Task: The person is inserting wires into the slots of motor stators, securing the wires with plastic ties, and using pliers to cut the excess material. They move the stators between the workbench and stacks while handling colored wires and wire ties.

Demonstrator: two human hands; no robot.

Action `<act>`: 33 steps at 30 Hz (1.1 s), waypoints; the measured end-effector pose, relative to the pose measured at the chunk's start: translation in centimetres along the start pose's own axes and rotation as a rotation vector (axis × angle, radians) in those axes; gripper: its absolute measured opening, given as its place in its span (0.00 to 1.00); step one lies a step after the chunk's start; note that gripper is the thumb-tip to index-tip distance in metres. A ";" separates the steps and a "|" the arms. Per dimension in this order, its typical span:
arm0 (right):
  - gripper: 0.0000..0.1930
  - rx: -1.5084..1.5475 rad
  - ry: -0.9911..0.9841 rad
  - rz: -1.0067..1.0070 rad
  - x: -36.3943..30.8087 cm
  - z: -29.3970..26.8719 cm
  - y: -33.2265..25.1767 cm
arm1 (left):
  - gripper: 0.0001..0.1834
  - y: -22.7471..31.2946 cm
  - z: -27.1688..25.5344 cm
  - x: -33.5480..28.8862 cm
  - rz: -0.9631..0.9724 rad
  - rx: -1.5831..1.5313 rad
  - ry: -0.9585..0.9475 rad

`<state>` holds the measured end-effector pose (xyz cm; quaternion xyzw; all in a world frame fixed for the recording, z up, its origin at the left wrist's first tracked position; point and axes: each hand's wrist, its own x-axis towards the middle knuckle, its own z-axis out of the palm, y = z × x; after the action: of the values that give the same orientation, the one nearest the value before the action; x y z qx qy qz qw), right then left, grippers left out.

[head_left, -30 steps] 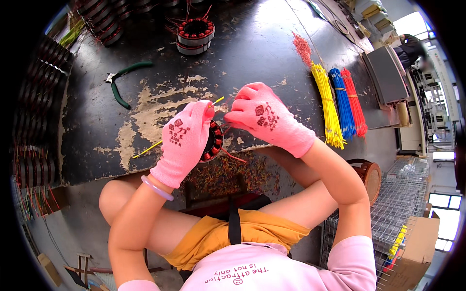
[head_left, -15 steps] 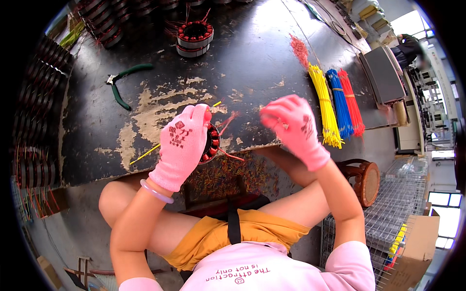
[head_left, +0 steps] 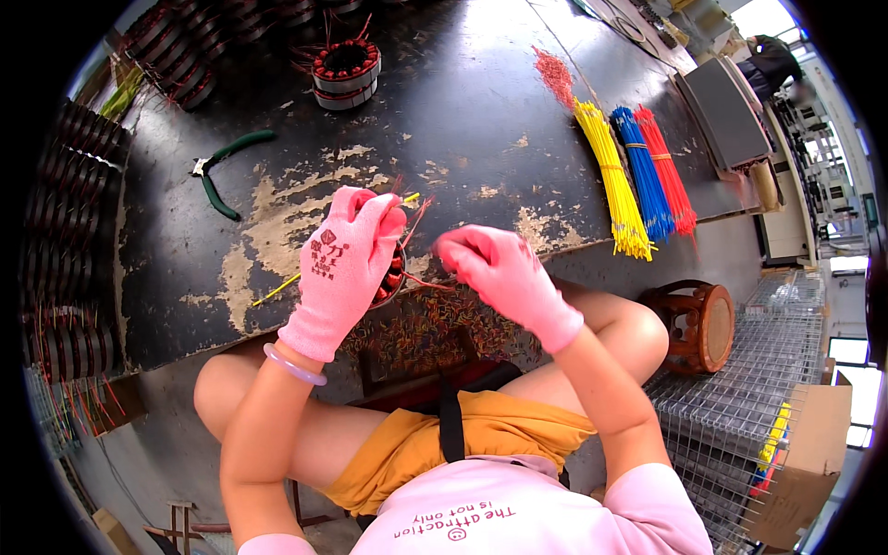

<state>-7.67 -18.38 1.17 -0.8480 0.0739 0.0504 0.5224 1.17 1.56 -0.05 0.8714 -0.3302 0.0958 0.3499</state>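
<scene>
My left hand [head_left: 338,264], in a pink glove, is closed over a wound motor stator [head_left: 392,276] at the near edge of the bench. A thin yellow wire [head_left: 277,290] runs beneath the hand, and its tip comes out past the pinched thumb and forefinger. Red leads [head_left: 427,280] stick out from the stator's right side. To the right, my gloved right hand [head_left: 504,277] has its fingers curled together, apart from the stator. Whatever lies between those fingertips, if anything, is hidden.
Green-handled cutters [head_left: 215,176] lie at left. Another stator [head_left: 347,76] stands farther back. Yellow [head_left: 610,180], blue [head_left: 645,176] and red [head_left: 668,176] wire bundles lie at right. Stacked stators [head_left: 69,240] line the left side. A wooden stool [head_left: 689,324] stands right of my knee.
My right hand has moved left and down, nearer the stator, with its fingers still curled. My left hand stays over the stator. The whole view has shifted slightly.
</scene>
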 end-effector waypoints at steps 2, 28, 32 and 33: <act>0.13 0.254 -0.211 0.277 2.5 -0.7 -1.7 | 0.15 -0.1 -0.1 0.1 0.022 -0.041 -0.001; 0.17 0.459 -0.494 0.285 7.2 -1.5 1.2 | 0.11 1.1 0.9 -0.8 -0.161 -0.406 0.027; 0.13 0.506 -0.466 0.259 7.2 -0.2 1.3 | 0.11 0.5 0.9 -0.6 -0.062 -0.303 0.022; 0.12 0.513 -0.427 0.265 6.8 -0.2 1.3 | 0.11 0.6 0.8 -0.6 -0.058 -0.282 0.023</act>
<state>-1.22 -19.63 -0.93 -0.6427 0.0829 0.2737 0.7108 0.28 0.99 -0.50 0.8215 -0.3113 0.0481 0.4752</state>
